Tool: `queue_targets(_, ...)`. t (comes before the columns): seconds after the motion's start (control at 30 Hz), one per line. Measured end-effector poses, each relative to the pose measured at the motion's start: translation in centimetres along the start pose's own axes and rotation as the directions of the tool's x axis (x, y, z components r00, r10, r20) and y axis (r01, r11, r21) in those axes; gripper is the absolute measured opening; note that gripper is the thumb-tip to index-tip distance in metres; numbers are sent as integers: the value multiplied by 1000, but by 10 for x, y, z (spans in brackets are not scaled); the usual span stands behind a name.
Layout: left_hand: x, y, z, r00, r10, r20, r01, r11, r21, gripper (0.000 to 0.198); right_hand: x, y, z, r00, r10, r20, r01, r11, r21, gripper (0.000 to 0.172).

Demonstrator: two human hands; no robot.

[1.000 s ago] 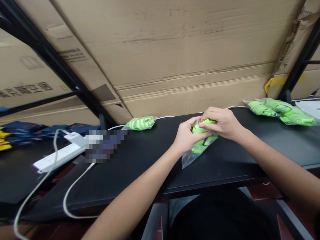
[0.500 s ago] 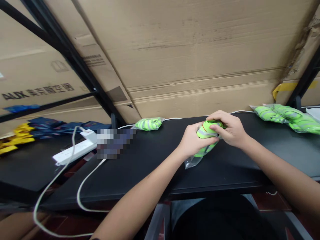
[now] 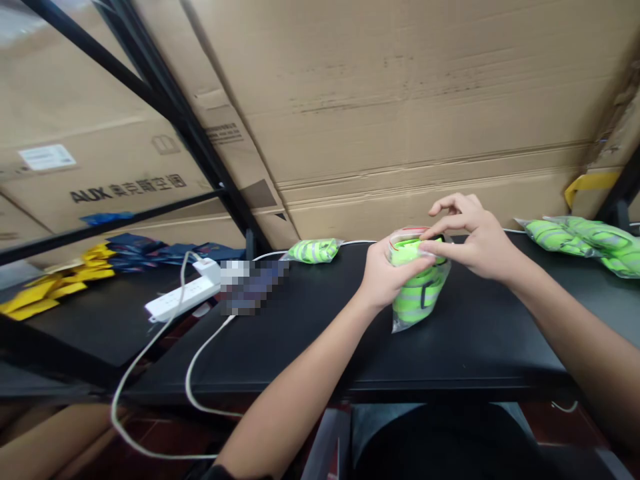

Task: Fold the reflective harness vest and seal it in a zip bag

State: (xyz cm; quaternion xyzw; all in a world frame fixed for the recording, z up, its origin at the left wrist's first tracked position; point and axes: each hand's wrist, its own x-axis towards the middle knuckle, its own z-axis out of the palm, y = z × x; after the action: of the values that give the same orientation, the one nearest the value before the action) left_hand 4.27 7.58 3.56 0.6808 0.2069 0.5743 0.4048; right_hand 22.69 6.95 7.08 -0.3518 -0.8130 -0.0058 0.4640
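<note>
A clear plastic bag with a folded neon-green reflective garment (image 3: 419, 287) stands upright on the black table (image 3: 310, 333). My left hand (image 3: 387, 275) grips the bag's upper left side. My right hand (image 3: 467, 235) pinches the bag's open top edge between thumb and index finger, the other fingers lifted and curled.
Another bagged green garment (image 3: 314, 251) lies at the table's back edge. More green bags (image 3: 580, 240) are piled at the far right. A white power strip (image 3: 185, 297) with white cables sits to the left, with blue and yellow packets (image 3: 100, 257) beyond it. Cardboard boxes (image 3: 400, 100) and a black rack form the backdrop.
The bag has been turned from lying tilted to standing upright. My right hand has lifted off the bundle to the bag's top edge. The view has shifted left.
</note>
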Motion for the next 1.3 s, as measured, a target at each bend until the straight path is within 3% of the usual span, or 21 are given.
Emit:
queue_targets(0.13,4,4,-4,992,-92,-90,73,978,-195,32,-1,1,0,993,19,119,-20,1000,4,41)
queue_targets(0.23,7,0,-8,980,-120,-159,62,942,-330,29,-12,4,6,954,-37,298,5,994,108,34)
queue_targets(0.33,9,-10,-12,968,-105,-228,34,955,-294,31,-25,7,21,900,-83,428,-28,969,246,21)
queue_targets(0.43,6,-24,-14,971,-85,-223,63,992,-105,29,-35,13,38,834,10,552,-167,958,234,12)
queue_targets(0.53,2,-33,-14,990,-67,-127,96,966,241,24,-41,22,52,776,161,610,-335,924,182,17)
queue_targets(0.63,0,-35,-20,988,-143,-49,141,756,640,24,-44,32,56,736,270,621,-495,840,221,36)
queue_targets(0.73,2,-35,-31,940,-298,-168,309,527,792,43,-42,39,54,711,275,647,-571,763,302,35)
queue_targets(0.83,6,-39,-43,843,-502,-194,481,540,691,60,-38,38,48,779,271,565,-536,755,377,30)
queue_targets(0.93,9,-44,-44,717,-688,-113,668,630,396,68,-36,35,43,921,264,288,-363,850,382,20)
queue_targets(0.97,9,-45,-42,701,-710,-63,694,659,290,69,-36,34,41,956,234,177,-284,892,351,17)
queue_targets(1.0,9,-45,-38,710,-704,0,692,698,182,68,-36,33,40,979,186,83,-203,927,315,14)
queue_targets(1.1,6,-45,-22,810,-565,159,585,797,-151,54,-37,29,37,999,-17,-50,30,964,266,9)
queue_targets(1.2,2,-43,-8,871,-473,131,488,810,-325,42,-36,26,32,972,-204,-119,225,953,201,15)
queue_targets(1.3,0,-42,-4,915,-402,29,383,845,-374,37,-32,22,23,954,-251,-166,259,965,29,21)
